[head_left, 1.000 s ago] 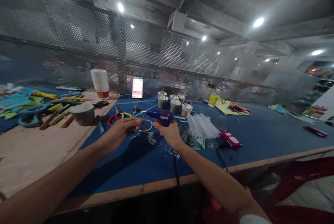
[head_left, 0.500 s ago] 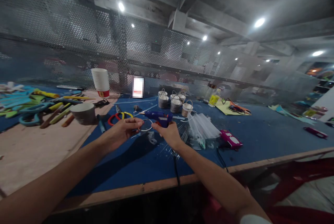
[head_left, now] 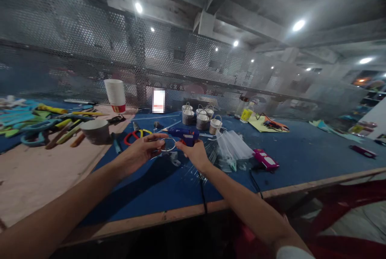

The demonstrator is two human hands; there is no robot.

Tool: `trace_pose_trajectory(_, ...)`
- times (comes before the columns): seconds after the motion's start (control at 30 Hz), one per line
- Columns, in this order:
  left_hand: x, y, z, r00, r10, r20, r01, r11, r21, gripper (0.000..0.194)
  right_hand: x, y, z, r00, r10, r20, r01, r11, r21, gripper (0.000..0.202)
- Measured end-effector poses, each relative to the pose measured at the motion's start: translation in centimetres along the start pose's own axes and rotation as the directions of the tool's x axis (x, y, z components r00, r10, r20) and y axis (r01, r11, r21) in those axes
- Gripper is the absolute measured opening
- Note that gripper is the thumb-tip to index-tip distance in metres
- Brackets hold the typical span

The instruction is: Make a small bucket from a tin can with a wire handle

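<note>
My left hand [head_left: 141,152] pinches a thin whitish ring [head_left: 169,150] between thumb and fingers, above the blue table. My right hand [head_left: 196,155] is wrapped round the grip of a blue glue gun [head_left: 182,133]. Its nozzle points left, just above the ring and close to my left fingertips. From below my right hand a black cord runs down over the table's front edge. Scissors with red and yellow handles [head_left: 137,135] lie behind my left hand. Several small grey-white buckets with looped handles [head_left: 202,121] stand behind the glue gun.
On the left, a grey bowl-like cup [head_left: 95,131], chisel-like tools and teal scissors [head_left: 36,130] lie by a wooden board [head_left: 75,160]. Stacked paper cups [head_left: 115,93] stand behind. To the right are clear plastic bags [head_left: 237,144], a magenta device [head_left: 265,159] and a yellow-labelled bottle [head_left: 246,113].
My left hand's fingers have shifted slightly on the ring, which is still beside the glue gun. The whole view has slid a little; otherwise both hands keep their holds.
</note>
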State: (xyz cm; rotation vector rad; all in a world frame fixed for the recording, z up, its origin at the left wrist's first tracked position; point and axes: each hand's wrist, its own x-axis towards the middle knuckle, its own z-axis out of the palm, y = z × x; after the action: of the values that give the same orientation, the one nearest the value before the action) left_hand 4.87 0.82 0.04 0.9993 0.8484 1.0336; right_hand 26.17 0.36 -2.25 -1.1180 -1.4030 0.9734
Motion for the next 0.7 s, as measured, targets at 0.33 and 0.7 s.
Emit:
trace_pose_trajectory(0.33,0.4,-0.1,-0.5,0.997,0.076,-0.019,-0.072,0.983,0.167,0.019,-0.1,-0.2,0.1,0.999,-0.012,0.046,0.013,1.0,-0.018,0.037)
trace_pose_trajectory(0.7,0.5,0.0,-0.7,0.992,0.095,-0.078,-0.064,0.942,0.33,0.021,-0.1,-0.9,0.1,0.999,-0.017,0.041,0.014,0.998,0.064,0.041)
